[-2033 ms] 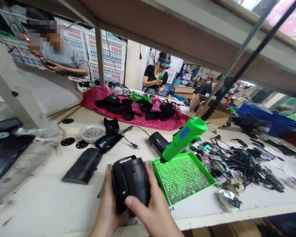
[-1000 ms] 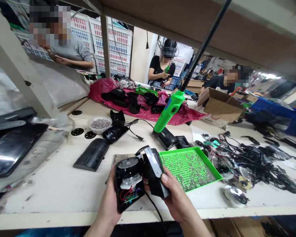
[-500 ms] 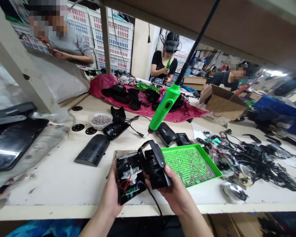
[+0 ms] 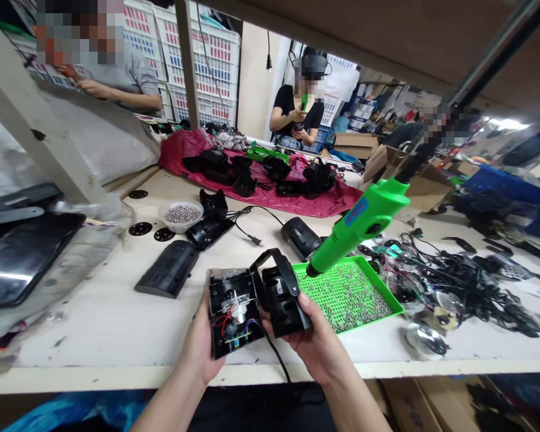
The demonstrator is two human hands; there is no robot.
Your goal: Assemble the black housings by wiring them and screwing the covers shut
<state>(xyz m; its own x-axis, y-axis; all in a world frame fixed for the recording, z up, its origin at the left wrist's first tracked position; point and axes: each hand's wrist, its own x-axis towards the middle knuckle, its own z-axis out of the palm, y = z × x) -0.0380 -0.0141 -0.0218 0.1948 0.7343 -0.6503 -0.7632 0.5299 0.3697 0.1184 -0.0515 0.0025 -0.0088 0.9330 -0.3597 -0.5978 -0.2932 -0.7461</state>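
Observation:
My left hand (image 4: 202, 339) grips an open black plastic housing (image 4: 234, 282) by its left side. Inside it show red and blue wires, a clear-and-metal part and a small circuit board near the bottom edge. My right hand (image 4: 312, 336) is closed on a second black housing part (image 4: 283, 315) with a curved bracket, held close beside the first. A black cable (image 4: 276, 354) hangs down between my hands. Just above and right of them a green electric screwdriver (image 4: 355, 231) hangs on its cord, in front of a green tray (image 4: 357, 324) of small screws.
A bowl of screws (image 4: 181, 215), a black cover (image 4: 167, 269) and black discs (image 4: 140, 229) lie to the left. Tangled cables (image 4: 472, 282) and reflector parts (image 4: 425, 341) fill the right. Behind, a pink cloth (image 4: 184, 150) bears black parts. Several people work beyond the bench.
The hanging screwdriver has swung to the right and nearer, from above the bench middle to over the green tray. My hands hold the same two parts in nearly the same pose.

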